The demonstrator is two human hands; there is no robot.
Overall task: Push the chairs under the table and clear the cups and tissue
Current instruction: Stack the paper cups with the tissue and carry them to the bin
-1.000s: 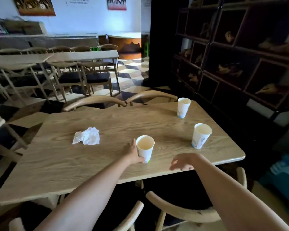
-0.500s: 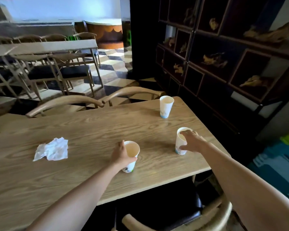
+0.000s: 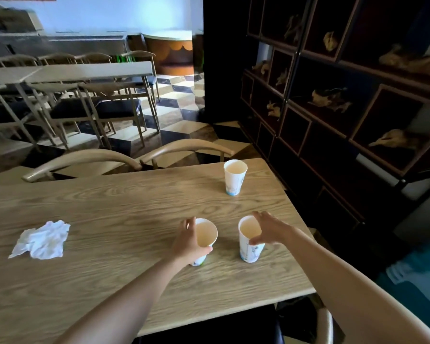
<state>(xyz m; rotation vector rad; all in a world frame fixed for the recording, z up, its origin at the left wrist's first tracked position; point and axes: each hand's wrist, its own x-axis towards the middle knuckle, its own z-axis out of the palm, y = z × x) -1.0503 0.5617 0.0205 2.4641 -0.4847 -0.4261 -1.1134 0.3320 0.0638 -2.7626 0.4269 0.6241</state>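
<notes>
Three white paper cups stand on the wooden table [image 3: 109,219]. My left hand [image 3: 188,244] grips the near cup [image 3: 206,234] round its side. Close to its right, my right hand [image 3: 268,230] holds the second cup [image 3: 249,240] at the rim, with the thumb at the front and the fingers over the top. The third cup [image 3: 235,177] stands alone near the far right corner. A crumpled white tissue [image 3: 41,240] lies on the table at the left. Two wooden chairs [image 3: 82,161] [image 3: 186,147] sit tucked in at the far side.
A chair with a black seat [image 3: 323,326] is under the near edge at the right. A dark shelf unit [image 3: 333,95] with ornaments runs close along the right. More tables and chairs [image 3: 85,95] stand on the chequered floor behind.
My right hand has brought the second cup left, closer to the cup in my left hand. The view has shifted slightly right and down.
</notes>
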